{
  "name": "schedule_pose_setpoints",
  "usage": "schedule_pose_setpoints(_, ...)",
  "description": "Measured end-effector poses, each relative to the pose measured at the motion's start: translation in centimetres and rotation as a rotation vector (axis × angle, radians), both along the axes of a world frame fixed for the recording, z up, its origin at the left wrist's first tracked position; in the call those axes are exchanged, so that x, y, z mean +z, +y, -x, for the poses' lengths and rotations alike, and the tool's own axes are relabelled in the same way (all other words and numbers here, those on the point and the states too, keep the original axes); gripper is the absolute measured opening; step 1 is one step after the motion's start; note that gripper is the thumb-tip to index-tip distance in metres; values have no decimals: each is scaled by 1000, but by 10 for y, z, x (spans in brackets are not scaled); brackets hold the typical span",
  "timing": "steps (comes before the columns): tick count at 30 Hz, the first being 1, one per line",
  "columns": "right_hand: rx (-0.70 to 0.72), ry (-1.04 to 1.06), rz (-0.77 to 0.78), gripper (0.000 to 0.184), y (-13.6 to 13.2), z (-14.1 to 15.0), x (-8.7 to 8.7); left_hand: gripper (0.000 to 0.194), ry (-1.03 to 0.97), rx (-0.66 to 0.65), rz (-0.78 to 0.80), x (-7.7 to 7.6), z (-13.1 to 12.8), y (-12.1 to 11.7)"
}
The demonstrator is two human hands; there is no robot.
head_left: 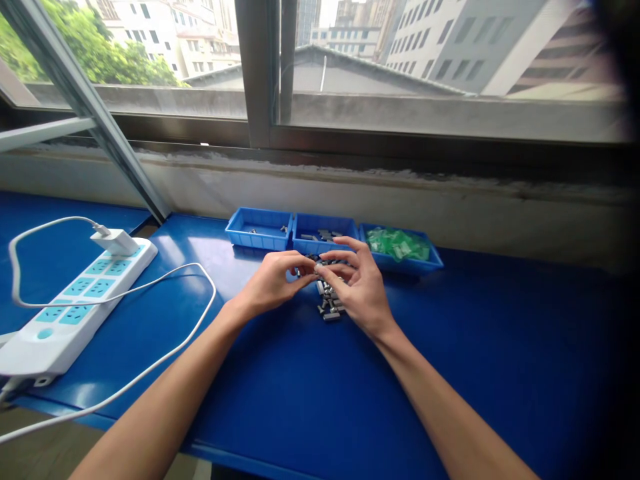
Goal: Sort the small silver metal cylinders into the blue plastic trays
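Note:
My left hand (274, 280) and my right hand (361, 283) meet fingertip to fingertip above a pile of small metal screws and standoff-like pieces (331, 308) on the blue table. Thumb and forefinger of my left hand are pinched together; whatever lies between them is too small to make out. The right thumb and a finger also close at the same spot, with the other fingers raised and curled. Part of the pile is hidden under both hands. Just behind stands a blue bin (325, 225) with several metal pieces in it.
To its left, another blue bin (259, 217) holds a few small screws. The right blue bin (434, 256) contains green plastic bags (399, 243). A white power strip (75, 300) with a plugged-in charger (119, 241) lies at left, and its white cable (213, 283) loops across the table (300, 400).

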State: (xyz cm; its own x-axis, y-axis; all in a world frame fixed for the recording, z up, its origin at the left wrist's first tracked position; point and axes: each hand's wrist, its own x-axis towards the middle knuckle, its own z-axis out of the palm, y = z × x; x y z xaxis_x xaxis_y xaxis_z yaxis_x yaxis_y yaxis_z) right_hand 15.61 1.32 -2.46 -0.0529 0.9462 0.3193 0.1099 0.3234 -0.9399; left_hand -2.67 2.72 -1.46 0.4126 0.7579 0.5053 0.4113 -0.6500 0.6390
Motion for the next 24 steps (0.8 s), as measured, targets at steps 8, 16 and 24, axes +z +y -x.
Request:
schedule_pose_setpoints(8, -33, -179, -52, 25, 1, -8, 7, 13, 53, 303, -191, 0, 19, 16)
schedule_pose_setpoints(16, 8, -557, -204, 17, -1, -12, 11, 24, 191, 724, -253, -11, 51, 38)
schedule_pose_setpoints(24, 93, -905, -226, 15, -6, -35, 28, 22, 236, 428, -234, -9, 23, 16)
